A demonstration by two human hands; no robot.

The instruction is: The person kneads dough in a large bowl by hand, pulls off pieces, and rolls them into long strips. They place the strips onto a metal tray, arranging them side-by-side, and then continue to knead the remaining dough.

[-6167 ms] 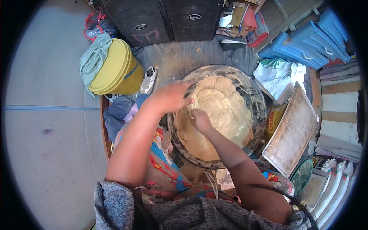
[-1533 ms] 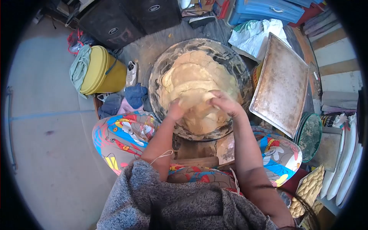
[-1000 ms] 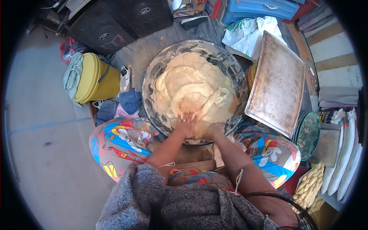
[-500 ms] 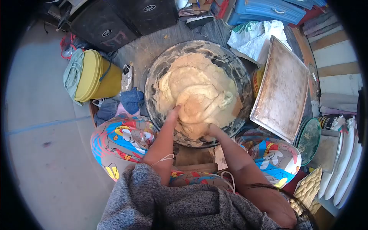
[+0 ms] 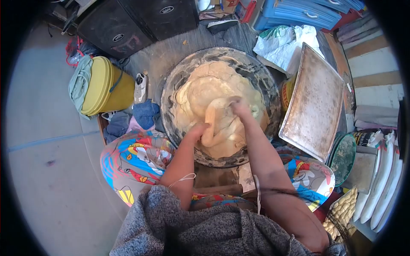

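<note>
A large mass of pale dough [image 5: 200,87] fills a wide round black basin [image 5: 273,91] between my knees. My right hand [image 5: 240,106] is on the right part of the dough, with its fingers closed on a raised fold. At the near left of that fold my left hand [image 5: 199,129] grips the dough, its fingertips partly hidden in it. A thick rope-like bend of dough runs between the two hands. Dried flour and dough smears coat the basin's inner wall.
A worn metal baking tray [image 5: 314,100] leans at the basin's right. On the left are a yellow lidded bucket [image 5: 115,87], a shoe [image 5: 140,87] and clothes [image 5: 146,114]. Black speakers [image 5: 124,32] stand behind, and a white sack [image 5: 286,42] lies at the back right.
My right hand has moved up and away from me, from the basin's near edge to the dough's right side, drawing up a fold. My left hand has shifted slightly nearer to me.
</note>
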